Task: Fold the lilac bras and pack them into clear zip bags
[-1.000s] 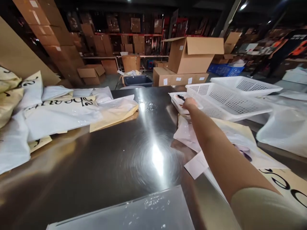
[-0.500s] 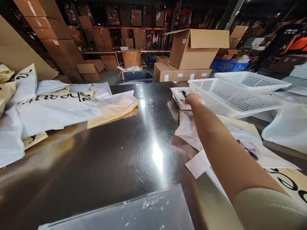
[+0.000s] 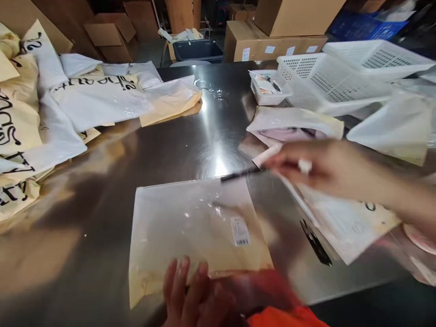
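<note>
A frosted plastic zip bag (image 3: pixel 190 213) with a white barcode label lies on the metal table before me. My left hand (image 3: pixel 194 290) rests on the bag's near edge with its fingers stretched out. Over the bag's far right corner, my right hand (image 3: pixel 316 170) is closed round a slim black pen-like stick (image 3: pixel 240 175), smeared by motion. Something small and white shows between the fingers of that hand. To the right of the bag lies a pair of black tweezers or snips (image 3: pixel 316 243).
Printed plastic bags (image 3: pixel 102 102) are heaped on the left. More bags (image 3: pixel 344 218) lie on the right, partly under my right arm. Beyond them stand a small white basket (image 3: pixel 270 97) with small items and larger white perforated baskets (image 3: pixel 320 86). Cardboard boxes (image 3: pixel 272 43) stand behind the table.
My right hand has come back from the small white basket and now holds the black stick. The view has tilted down, bringing my left hand and the tweezers or snips into sight.
</note>
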Tool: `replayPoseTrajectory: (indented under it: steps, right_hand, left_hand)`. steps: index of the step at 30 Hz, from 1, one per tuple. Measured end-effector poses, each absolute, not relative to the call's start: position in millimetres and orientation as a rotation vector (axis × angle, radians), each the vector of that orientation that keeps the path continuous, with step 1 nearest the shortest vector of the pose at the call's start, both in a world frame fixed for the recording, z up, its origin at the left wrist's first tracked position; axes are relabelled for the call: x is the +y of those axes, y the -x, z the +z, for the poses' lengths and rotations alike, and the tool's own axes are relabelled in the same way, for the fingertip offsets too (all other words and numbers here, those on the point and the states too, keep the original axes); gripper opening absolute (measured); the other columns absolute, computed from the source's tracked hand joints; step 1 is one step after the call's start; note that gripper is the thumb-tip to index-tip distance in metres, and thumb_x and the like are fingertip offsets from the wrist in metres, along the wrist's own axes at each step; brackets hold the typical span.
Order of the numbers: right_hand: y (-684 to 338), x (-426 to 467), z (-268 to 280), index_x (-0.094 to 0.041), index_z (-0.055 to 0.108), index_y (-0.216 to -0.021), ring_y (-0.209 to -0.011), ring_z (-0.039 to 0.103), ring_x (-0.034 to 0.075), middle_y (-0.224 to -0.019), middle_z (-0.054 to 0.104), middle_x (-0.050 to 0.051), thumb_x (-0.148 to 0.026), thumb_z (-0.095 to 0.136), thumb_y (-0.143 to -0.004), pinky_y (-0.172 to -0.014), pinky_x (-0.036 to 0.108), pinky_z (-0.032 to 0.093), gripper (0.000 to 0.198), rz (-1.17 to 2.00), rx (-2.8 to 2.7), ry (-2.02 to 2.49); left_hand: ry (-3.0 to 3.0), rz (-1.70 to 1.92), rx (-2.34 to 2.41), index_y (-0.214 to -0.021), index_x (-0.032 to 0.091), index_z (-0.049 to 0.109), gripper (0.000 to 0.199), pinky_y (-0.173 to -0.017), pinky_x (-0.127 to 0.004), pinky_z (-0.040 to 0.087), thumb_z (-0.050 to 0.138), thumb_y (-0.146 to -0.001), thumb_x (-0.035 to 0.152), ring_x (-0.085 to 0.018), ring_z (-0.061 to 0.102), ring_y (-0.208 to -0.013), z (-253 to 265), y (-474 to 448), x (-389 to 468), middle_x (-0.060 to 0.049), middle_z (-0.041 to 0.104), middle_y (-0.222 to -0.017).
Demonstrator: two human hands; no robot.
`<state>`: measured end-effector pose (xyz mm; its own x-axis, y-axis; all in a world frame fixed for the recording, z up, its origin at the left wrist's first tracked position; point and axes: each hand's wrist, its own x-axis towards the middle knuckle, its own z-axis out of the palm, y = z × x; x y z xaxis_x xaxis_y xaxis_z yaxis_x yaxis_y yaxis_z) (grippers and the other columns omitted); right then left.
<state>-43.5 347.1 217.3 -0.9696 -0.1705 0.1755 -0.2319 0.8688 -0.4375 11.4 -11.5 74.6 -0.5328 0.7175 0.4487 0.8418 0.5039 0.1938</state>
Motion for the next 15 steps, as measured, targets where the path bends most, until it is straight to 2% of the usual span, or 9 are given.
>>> replayPoseTrajectory:
  steps: [2, 4, 5, 7, 8, 9, 11, 13, 15]
  right_hand:
    - [-32, 300, 197, -0.031, 0.069, -0.113, -0.07, 0.065, 0.011, -0.086, 0.07, 0.001, -0.018, 0.061, -0.088, -0.06, 0.023, 0.049, 0.028, 1.122, -2.948, -0.457]
    - [-83, 264, 175, -0.038, 0.066, -0.116, -0.066, 0.064, 0.013, -0.082, 0.07, 0.001, -0.016, 0.065, -0.085, -0.055, 0.026, 0.048, 0.037, 1.5, -2.782, -0.346]
    - [-98, 249, 165, -0.039, 0.067, -0.112, -0.065, 0.062, 0.015, -0.079, 0.069, 0.001, -0.02, 0.067, -0.084, -0.054, 0.028, 0.046, 0.033, 1.663, -2.65, -0.262]
    - [-113, 225, 150, -0.035, 0.069, -0.095, -0.066, 0.06, 0.017, -0.078, 0.065, 0.003, -0.038, 0.069, -0.084, -0.056, 0.031, 0.045, 0.011, 1.922, -2.407, -0.122]
    - [-116, 215, 145, -0.03, 0.068, -0.082, -0.068, 0.058, 0.018, -0.079, 0.062, 0.005, -0.049, 0.065, -0.085, -0.058, 0.032, 0.045, 0.019, 2.037, -2.333, -0.074]
    - [-117, 207, 144, -0.026, 0.062, -0.068, -0.07, 0.057, 0.018, -0.081, 0.059, 0.006, -0.058, 0.058, -0.087, -0.06, 0.034, 0.045, 0.038, 2.14, -2.28, -0.039]
    - [-119, 201, 148, -0.021, 0.044, -0.051, -0.067, 0.053, 0.019, -0.075, 0.052, 0.007, -0.065, 0.042, -0.091, -0.063, 0.037, 0.046, 0.06, 2.249, -2.134, 0.077]
    - [-123, 209, 162, -0.02, 0.032, -0.046, -0.061, 0.048, 0.02, -0.059, 0.039, 0.006, -0.059, 0.036, -0.093, -0.06, 0.04, 0.046, 0.062, 2.142, -1.873, 0.283]
    - [-123, 228, 178, -0.023, 0.033, -0.046, -0.063, 0.048, 0.023, -0.055, 0.03, 0.007, -0.055, 0.034, -0.094, -0.061, 0.041, 0.047, 0.058, 1.849, -1.606, 0.508]
  left_hand:
    - [1.303, -0.58, -2.243, -0.128, 0.018, 0.052, 0.045, -0.094, -0.049, 0.046, 0.063, -0.09, 0.038, -0.033, 0.059, -0.114, 81, -4, 3, -0.014, 0.069, -0.108]
    - [1.39, -0.667, -2.247, -0.114, 0.014, 0.058, 0.026, -0.074, -0.036, 0.047, 0.047, -0.098, 0.032, -0.022, 0.065, -0.083, 88, -6, 17, -0.009, 0.069, -0.088]
    - [1.435, -0.749, -2.266, -0.103, 0.014, 0.059, 0.025, -0.064, -0.032, 0.044, 0.04, -0.101, 0.029, -0.018, 0.061, -0.069, 92, -10, 23, -0.005, 0.067, -0.077]
    - [1.517, -0.931, -2.301, -0.086, 0.018, 0.056, 0.033, -0.053, -0.03, 0.039, 0.03, -0.102, 0.028, -0.015, 0.055, -0.055, 96, -25, 28, -0.001, 0.061, -0.065]
    - [1.57, -0.998, -2.32, -0.083, 0.019, 0.054, 0.037, -0.05, -0.03, 0.038, 0.025, -0.103, 0.03, -0.015, 0.056, -0.054, 97, -33, 28, -0.001, 0.061, -0.064]
    - [1.642, -1.042, -2.35, -0.083, 0.02, 0.054, 0.039, -0.049, -0.031, 0.039, 0.023, -0.103, 0.031, -0.015, 0.057, -0.055, 98, -40, 27, -0.002, 0.061, -0.064]
    - [1.828, -1.079, -2.445, -0.085, 0.021, 0.055, 0.038, -0.049, -0.031, 0.039, 0.023, -0.101, 0.034, -0.016, 0.057, -0.055, 101, -50, 21, -0.002, 0.062, -0.067]
    - [1.983, -1.082, -2.518, -0.084, 0.021, 0.054, 0.034, -0.047, -0.031, 0.038, 0.025, -0.1, 0.033, -0.016, 0.055, -0.052, 105, -52, 13, -0.001, 0.061, -0.065]
    - [2.012, -1.043, -2.486, -0.081, 0.021, 0.053, 0.034, -0.05, -0.03, 0.042, 0.025, -0.099, 0.03, -0.016, 0.057, -0.056, 107, -45, 9, -0.003, 0.062, -0.068]
